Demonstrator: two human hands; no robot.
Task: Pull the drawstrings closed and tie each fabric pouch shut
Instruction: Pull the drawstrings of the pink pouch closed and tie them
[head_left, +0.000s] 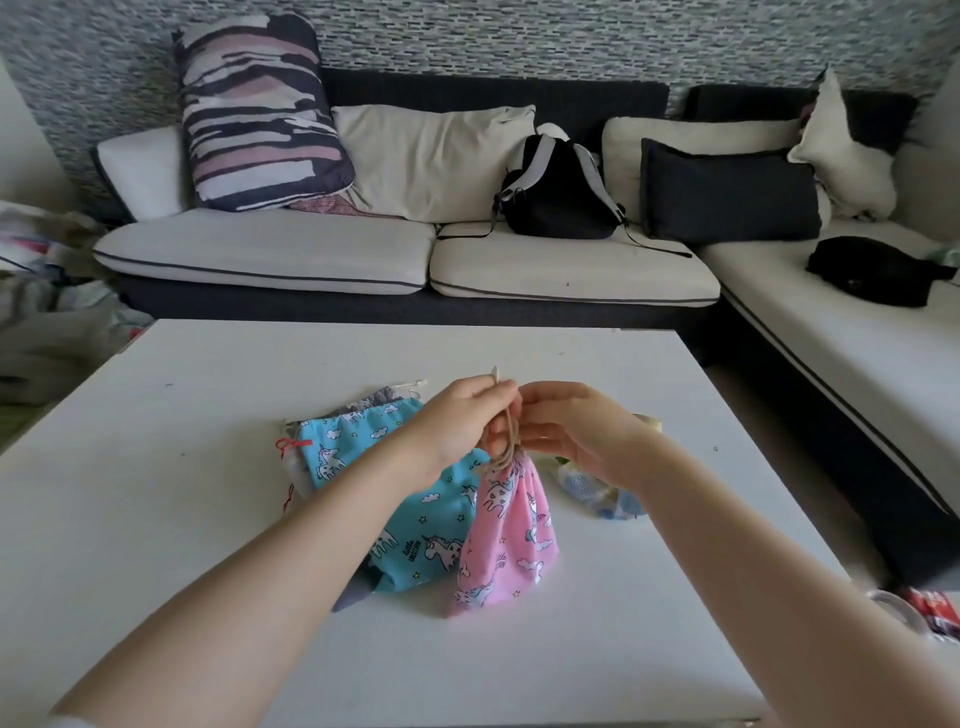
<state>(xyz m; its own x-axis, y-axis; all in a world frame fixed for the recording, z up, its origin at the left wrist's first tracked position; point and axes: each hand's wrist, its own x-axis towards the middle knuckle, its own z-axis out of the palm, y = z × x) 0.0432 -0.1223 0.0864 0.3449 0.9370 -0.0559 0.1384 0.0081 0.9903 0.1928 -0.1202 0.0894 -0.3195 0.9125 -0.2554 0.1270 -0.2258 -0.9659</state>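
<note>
- I see the pink pouch (506, 540) hanging just under both hands, its gathered neck right at the fingertips and its bottom edge resting on the white table (208, 509).
- My left hand (457, 423) is curled round the tan drawstring (511, 447), pinching it above the neck; one cord end sticks up past the knuckles.
- My right hand (576, 436) sits just beside the left, fingers bent in toward the same cord; I cannot tell whether they actually grip it.
- The pink pouch is printed with unicorns and clouds, its mouth cinched into tight folds with the cord wound round the neck, and the body flares out below.
- A blue pouch (415, 525) with the same unicorn print lies flat on the table, touching the pink one's left side and partly under my left forearm.
- More pouches are stacked behind the blue one, one with a red cord (291, 447) at its edge.
- A small pale blue-and-white pouch (597, 493) lies on the table under my right wrist.
- Beyond the table stands a sofa (322, 254) with a black backpack (558, 192) on it.
</note>
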